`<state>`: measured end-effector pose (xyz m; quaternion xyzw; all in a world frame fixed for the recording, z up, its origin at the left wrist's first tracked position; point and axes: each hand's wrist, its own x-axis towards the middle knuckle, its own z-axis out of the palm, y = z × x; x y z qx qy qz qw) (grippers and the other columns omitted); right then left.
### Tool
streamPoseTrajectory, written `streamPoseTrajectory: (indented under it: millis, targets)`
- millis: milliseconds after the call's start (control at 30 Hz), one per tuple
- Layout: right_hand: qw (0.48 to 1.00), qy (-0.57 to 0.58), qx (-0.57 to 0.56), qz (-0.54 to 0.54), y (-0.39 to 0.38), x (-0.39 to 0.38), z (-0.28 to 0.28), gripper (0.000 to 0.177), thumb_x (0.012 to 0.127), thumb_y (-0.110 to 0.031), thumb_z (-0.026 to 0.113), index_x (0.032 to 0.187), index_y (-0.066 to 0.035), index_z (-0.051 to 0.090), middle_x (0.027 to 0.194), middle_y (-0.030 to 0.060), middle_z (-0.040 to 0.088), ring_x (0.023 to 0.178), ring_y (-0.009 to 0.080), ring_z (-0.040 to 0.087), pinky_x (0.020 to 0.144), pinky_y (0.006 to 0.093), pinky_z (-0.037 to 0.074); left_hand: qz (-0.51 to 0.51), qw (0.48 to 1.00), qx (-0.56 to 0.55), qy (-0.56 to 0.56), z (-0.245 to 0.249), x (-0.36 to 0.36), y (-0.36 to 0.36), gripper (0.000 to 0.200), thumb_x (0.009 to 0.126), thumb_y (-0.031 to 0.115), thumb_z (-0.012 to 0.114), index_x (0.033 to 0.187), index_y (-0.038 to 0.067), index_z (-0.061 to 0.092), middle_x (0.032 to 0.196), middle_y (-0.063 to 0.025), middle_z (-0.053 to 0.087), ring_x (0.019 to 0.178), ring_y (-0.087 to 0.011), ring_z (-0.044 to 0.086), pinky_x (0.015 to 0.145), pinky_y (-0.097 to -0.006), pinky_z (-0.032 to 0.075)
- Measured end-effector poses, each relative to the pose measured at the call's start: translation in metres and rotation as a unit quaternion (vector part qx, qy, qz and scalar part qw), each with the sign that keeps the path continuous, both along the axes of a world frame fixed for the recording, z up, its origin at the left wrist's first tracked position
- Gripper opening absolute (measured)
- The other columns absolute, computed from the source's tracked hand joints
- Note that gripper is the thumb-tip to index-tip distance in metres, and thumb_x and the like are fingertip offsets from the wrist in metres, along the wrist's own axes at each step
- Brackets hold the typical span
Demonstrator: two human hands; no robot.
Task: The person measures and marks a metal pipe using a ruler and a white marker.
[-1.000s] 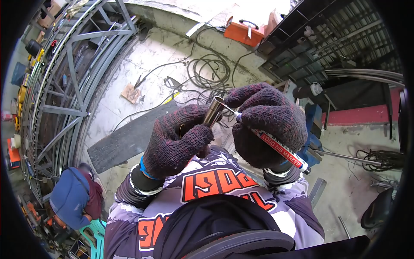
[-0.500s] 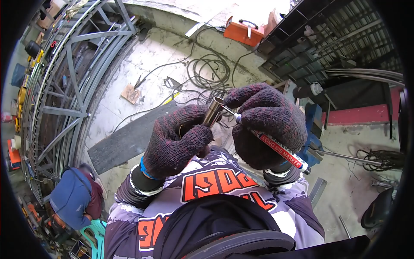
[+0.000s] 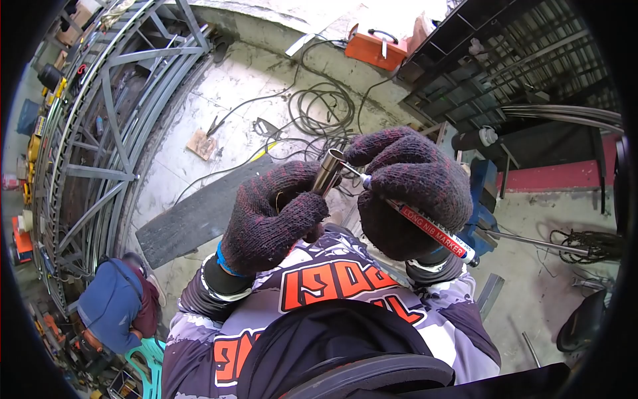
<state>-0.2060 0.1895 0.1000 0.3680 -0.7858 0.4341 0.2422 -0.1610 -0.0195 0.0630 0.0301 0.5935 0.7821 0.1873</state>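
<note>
My left hand (image 3: pixel 272 213), in a dark knitted work glove, is closed round a short shiny metal tube (image 3: pixel 327 174). The tube's open end tilts up and away from me. In my gloved right hand (image 3: pixel 415 189) is a long nib marker (image 3: pixel 435 234) with a red and white label, its back end pointing down to the right. The marker's thin nib reaches left to the tube's side, just below the rim. Both hands are raised in front of my chest, close together.
Coiled black cable (image 3: pixel 322 110) lies on the floor ahead, beside a dark flat board (image 3: pixel 193 216). A metal rack of long bars (image 3: pixel 119 120) curves along the left. Another person (image 3: pixel 116 306) crouches at lower left by a green stool (image 3: pixel 147 356). A blue vise (image 3: pixel 483 206) stands at right.
Almost nothing differs. The hands, tube and marker keep their places, and the crouching person at lower left has shifted very slightly.
</note>
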Motion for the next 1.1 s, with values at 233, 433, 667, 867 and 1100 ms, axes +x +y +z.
streamPoseTrajectory:
  millis: [233, 433, 667, 867, 1100]
  targets:
    - [0.995, 0.001, -0.096, 0.03, -0.005, -0.003, -0.008, 0.025, 0.064, -0.005, 0.083, 0.083, -0.013, 0.069, 0.076, 0.0086, 0.067, 0.074, 0.0287, 0.071, 0.06, 0.0375, 0.057, 0.001, 1.0, 0.002, -0.001, 0.0, -0.001, 0.0, 0.03, 0.097, 0.013, 0.065, 0.119, -0.006, 0.062, 0.084, -0.0095, 0.069, 0.068, -0.0129, 0.067, 0.06, -0.0269, 0.054]
    - [0.997, -0.006, -0.023, 0.071, 0.002, -0.004, -0.001, 0.023, 0.076, 0.006, 0.075, 0.096, 0.0, 0.064, 0.079, 0.0136, 0.065, 0.078, 0.033, 0.07, 0.072, 0.0442, 0.061, -0.001, 1.0, 0.012, -0.004, -0.002, -0.002, 0.0, 0.029, 0.097, 0.012, 0.064, 0.12, -0.005, 0.063, 0.085, -0.0096, 0.069, 0.068, -0.0131, 0.067, 0.061, -0.0268, 0.054]
    - [0.996, -0.009, -0.05, 0.077, -0.001, -0.006, -0.004, 0.022, 0.077, 0.004, 0.076, 0.095, -0.002, 0.064, 0.079, 0.013, 0.065, 0.077, 0.033, 0.07, 0.071, 0.0439, 0.06, -0.001, 1.0, 0.008, -0.009, 0.001, -0.004, 0.0, 0.03, 0.097, 0.012, 0.064, 0.121, -0.005, 0.062, 0.083, -0.0094, 0.068, 0.068, -0.0136, 0.067, 0.06, -0.0268, 0.054]
    - [0.996, -0.005, -0.039, 0.083, 0.003, -0.007, -0.004, 0.023, 0.078, 0.005, 0.075, 0.096, -0.002, 0.064, 0.079, 0.0127, 0.065, 0.079, 0.0334, 0.07, 0.071, 0.0433, 0.06, -0.007, 1.0, -0.004, -0.011, 0.003, -0.004, 0.0, 0.03, 0.097, 0.013, 0.063, 0.121, -0.005, 0.063, 0.083, -0.0095, 0.068, 0.068, -0.0137, 0.067, 0.06, -0.0271, 0.053]
    - [0.994, -0.009, -0.069, 0.084, -0.001, -0.007, -0.008, 0.023, 0.078, 0.007, 0.073, 0.096, -0.002, 0.063, 0.08, 0.0126, 0.064, 0.08, 0.0337, 0.07, 0.073, 0.0439, 0.06, -0.005, 1.0, 0.001, -0.009, 0.004, -0.005, 0.001, 0.029, 0.097, 0.012, 0.063, 0.12, -0.005, 0.063, 0.082, -0.0083, 0.068, 0.066, -0.0124, 0.065, 0.06, -0.0268, 0.052]
